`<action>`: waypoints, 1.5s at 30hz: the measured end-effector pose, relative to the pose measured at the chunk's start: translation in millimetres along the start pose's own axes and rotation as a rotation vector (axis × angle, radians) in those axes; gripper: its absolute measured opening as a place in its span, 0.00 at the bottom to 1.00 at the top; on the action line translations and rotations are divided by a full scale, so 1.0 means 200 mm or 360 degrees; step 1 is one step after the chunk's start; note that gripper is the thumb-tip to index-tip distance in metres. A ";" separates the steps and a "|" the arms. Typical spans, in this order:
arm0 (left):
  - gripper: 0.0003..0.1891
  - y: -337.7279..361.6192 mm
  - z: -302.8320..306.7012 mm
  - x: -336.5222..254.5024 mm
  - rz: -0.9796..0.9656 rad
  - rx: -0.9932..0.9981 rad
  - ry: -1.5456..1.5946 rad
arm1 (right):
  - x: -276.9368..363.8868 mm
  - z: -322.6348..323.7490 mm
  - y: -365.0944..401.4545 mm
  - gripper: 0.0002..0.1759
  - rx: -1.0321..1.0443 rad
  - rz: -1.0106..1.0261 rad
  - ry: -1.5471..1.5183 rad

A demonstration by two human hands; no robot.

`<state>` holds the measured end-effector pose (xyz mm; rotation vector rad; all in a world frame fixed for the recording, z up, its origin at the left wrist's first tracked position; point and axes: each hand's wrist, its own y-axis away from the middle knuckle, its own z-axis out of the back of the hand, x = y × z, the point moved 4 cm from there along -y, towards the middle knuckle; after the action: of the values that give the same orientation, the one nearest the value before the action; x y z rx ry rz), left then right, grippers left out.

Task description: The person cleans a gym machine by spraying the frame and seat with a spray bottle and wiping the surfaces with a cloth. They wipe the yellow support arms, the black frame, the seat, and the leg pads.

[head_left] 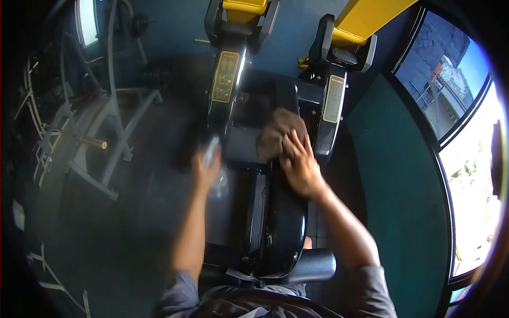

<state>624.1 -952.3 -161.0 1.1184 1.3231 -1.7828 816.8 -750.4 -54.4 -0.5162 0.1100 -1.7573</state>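
Note:
My right hand (302, 167) presses a brown cloth (278, 132) against the black gym machine (286, 212), fingers laid over the cloth. Part of the cloth bunches out ahead of the fingertips. To the left, my left hand (205, 168) is wrapped round a spray bottle (218, 185) with a pale top and a clear body, both blurred by motion. The bottle is held apart from the machine, beside its left post. Instruction plates mark the left post (225, 77) and the right post (334, 100).
Yellow machine parts (366, 21) rise at the back. A padded roller (313, 265) lies close to my body. On the left stands a grey rack (114, 122) with a protruding bar end (101, 143). A green wall (403, 169) and windows (440, 69) line the right.

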 end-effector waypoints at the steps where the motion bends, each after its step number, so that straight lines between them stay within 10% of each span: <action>1: 0.17 -0.12 -0.05 -0.18 -0.0302 0.0084 -0.0076 | 0.07 0.06 0.15 0.35 -0.0035 0.0185 0.0067; 15: 0.20 -1.27 -0.82 0.15 -0.0634 0.0334 -0.1035 | 0.31 0.21 0.61 0.45 -0.0165 -0.0254 -0.0609; 21: 0.16 -1.09 -0.97 -0.49 -0.0465 0.1248 -0.0680 | 0.28 0.20 0.60 0.44 -0.0123 -0.0254 -0.0711; 34: 0.06 -0.50 -0.66 -0.82 -0.1463 0.1466 -0.0680 | 0.36 0.19 0.70 0.43 -0.0356 -0.0254 -0.0498; 43: 0.12 0.22 0.10 -0.71 -0.1314 0.0680 -0.0521 | 0.62 0.09 1.08 0.48 -0.0273 -0.0053 -0.0045; 45: 0.12 0.28 0.16 -0.26 -0.0217 0.0491 -0.0242 | 0.62 0.15 0.99 0.50 -0.0143 -0.0039 -0.0029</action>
<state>686.5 -999.0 -132.4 1.0453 1.0808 -2.1824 988.5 -913.4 -60.2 -0.6009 0.1713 -1.7771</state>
